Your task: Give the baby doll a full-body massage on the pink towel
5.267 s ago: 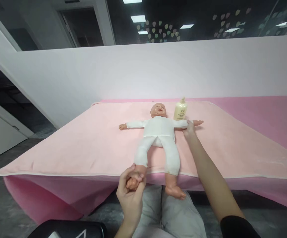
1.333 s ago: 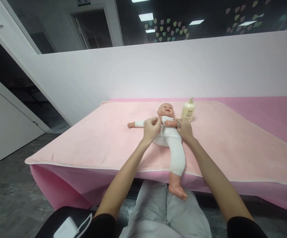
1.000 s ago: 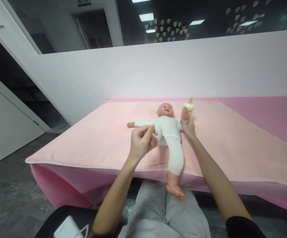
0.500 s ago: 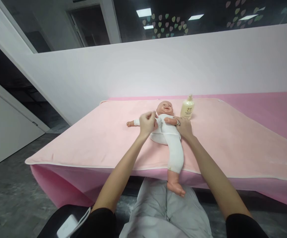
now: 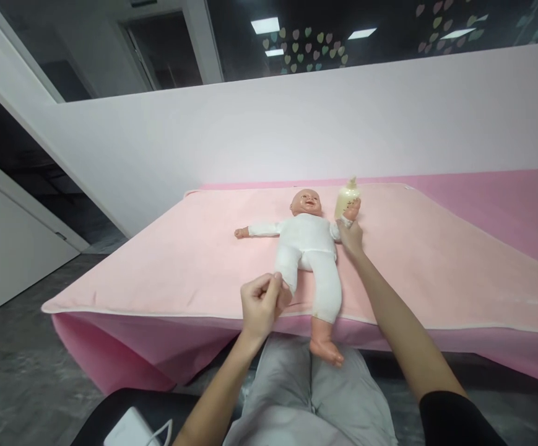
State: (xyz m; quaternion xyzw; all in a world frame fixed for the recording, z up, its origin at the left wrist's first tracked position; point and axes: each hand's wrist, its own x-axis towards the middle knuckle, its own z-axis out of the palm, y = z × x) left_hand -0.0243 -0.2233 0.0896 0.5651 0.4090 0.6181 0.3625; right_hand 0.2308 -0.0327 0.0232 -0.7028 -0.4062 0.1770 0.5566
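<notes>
A baby doll (image 5: 308, 233) in white lies on its back on the pink blanket (image 5: 189, 260), head toward the wall, one foot hanging over the front edge. My left hand (image 5: 263, 302) is closed around the doll's foot on the left side, just above the blanket's edge. With my right hand (image 5: 351, 238) I grip the doll's forearm on the right side; its small hand points up in front of the pump bottle (image 5: 347, 197). The doll's other arm is stretched out to the left on the blanket.
Behind the table stands a white wall (image 5: 296, 136) with dark glass above. A white device with a cable (image 5: 132, 428) rests on a black seat at the lower left. My lap is under the table's front edge.
My left hand has come down toward me, straightening the doll's left-side leg from its bent position. My right hand has moved the doll's forearm from its chest outward, beside the bottle.
</notes>
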